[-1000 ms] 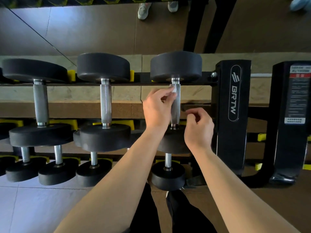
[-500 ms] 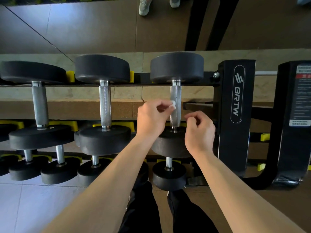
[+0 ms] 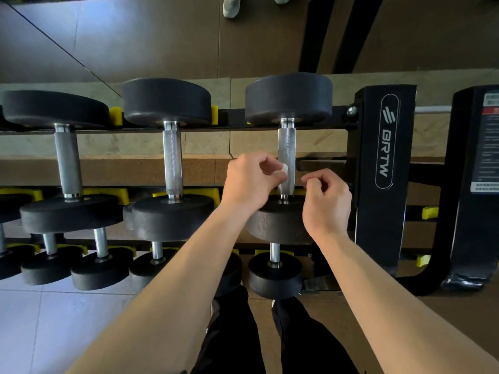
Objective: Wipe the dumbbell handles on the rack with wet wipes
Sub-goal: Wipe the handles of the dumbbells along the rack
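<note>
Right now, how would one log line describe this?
step: wiping rightmost top handle | left hand: pinches wet wipe against it | right hand: curled beside handle, holds nothing visible

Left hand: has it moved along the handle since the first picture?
Yes: the left hand slid along the handle, away from the far weight, toward the person.

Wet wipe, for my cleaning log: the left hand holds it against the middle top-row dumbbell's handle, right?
No. The head view shows the left hand holding the wet wipe against the rightmost top-row dumbbell's handle, not the middle one's.
</note>
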Demonstrator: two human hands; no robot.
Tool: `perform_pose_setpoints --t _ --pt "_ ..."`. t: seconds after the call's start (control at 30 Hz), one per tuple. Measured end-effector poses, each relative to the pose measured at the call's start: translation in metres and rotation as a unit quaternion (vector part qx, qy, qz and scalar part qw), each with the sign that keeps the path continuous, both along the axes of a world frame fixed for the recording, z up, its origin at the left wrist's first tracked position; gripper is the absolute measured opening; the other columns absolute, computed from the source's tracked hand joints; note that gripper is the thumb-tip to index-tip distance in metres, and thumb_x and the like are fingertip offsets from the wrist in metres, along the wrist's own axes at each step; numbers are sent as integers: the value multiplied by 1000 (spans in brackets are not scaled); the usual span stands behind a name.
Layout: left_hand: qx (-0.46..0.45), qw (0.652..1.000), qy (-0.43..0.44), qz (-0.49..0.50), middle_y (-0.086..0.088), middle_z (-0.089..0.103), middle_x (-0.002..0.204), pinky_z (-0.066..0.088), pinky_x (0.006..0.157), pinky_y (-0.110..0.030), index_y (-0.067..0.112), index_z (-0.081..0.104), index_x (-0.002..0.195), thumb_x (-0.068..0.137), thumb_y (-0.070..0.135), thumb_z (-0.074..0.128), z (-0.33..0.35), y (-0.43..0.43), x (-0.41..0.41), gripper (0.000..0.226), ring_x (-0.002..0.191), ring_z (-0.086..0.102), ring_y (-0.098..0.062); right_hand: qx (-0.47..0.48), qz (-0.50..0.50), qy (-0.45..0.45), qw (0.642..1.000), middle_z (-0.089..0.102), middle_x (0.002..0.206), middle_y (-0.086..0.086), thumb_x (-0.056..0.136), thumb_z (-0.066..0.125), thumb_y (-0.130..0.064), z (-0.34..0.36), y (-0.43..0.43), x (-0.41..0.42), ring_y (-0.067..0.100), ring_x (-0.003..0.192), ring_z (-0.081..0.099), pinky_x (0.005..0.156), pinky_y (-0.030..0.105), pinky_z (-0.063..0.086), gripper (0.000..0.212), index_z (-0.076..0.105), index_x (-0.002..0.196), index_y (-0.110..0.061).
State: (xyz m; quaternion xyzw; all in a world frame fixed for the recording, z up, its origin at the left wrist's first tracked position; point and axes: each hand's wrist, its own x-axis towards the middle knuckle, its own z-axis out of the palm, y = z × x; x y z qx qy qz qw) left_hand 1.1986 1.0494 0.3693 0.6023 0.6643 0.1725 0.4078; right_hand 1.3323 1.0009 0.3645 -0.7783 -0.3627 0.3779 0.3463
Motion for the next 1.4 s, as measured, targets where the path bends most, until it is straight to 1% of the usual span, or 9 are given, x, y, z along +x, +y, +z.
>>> perform_pose_setpoints --t 0.2,0.47,0.63,0.77,0.83,1.03,1.17,1.3,1.4 --pt "68 994 -39 79 18 67 87 39 72 1 28 72 93 88 27 77 6 19 10 7 85 60 9 0 -3 4 1000 66 81 -5 96 48 -11 1 0 0 6 75 60 58 6 43 22 68 90 -18" --pt "-83 994 37 -68 12 64 90 47 72 -17 24 68 86 82 33 83 11 1 -5 18 86 60 -1 -5 2 3 1000 65 78 -5 95 48 -12 1 0 0 6 72 61 58 6 43 23 67 87 -20" --pt "-47 998 -29 25 13 67 84 42 66 -10 28 68 84 84 28 81 10 2 -3 13 79 62 2 -2 2 1 1000 65 77 -4 96 48 -12 1 0 1 8 69 60 58 9 42 23 68 87 -18" --pt "-115 991 6 -65 10 67 88 42 70 -14 25 68 87 82 31 82 6 -10 -10 16 85 61 0 -6 3 1 1000 65 77 -3 96 48 -12 1 0 0 9 69 61 61 15 43 22 68 89 -18" --pt "-90 993 15 -73 12 67 87 42 71 -13 26 68 87 83 31 81 6 -7 -11 14 84 61 1 -4 3 4 1000 65 78 -4 96 48 -12 2 0 0 9 70 61 60 12 43 22 68 89 -17" --pt "46 987 -52 144 19 64 83 39 65 -3 32 66 89 87 30 78 14 25 12 11 79 57 10 -1 1 14 1000 66 79 -6 96 47 -10 2 0 1 -6 72 58 58 2 41 22 68 89 -15" --pt "51 996 -27 61 18 63 84 40 69 2 24 69 92 87 23 78 9 16 18 10 78 58 11 4 0 15 1000 66 81 -6 96 48 -11 2 0 1 -7 75 58 60 1 40 22 68 90 -15" --pt "-19 999 30 -40 12 64 94 40 66 -8 22 70 92 86 27 78 7 2 0 11 84 57 4 3 2 14 1000 66 81 -6 96 49 -13 3 0 1 0 78 59 60 2 41 21 68 88 -17" --pt "-57 998 -11 19 11 65 93 40 68 -12 24 68 95 86 24 79 10 17 -5 14 85 60 -2 1 1 13 1000 66 80 -6 95 49 -14 3 -1 1 7 72 61 58 7 43 21 68 87 -18"
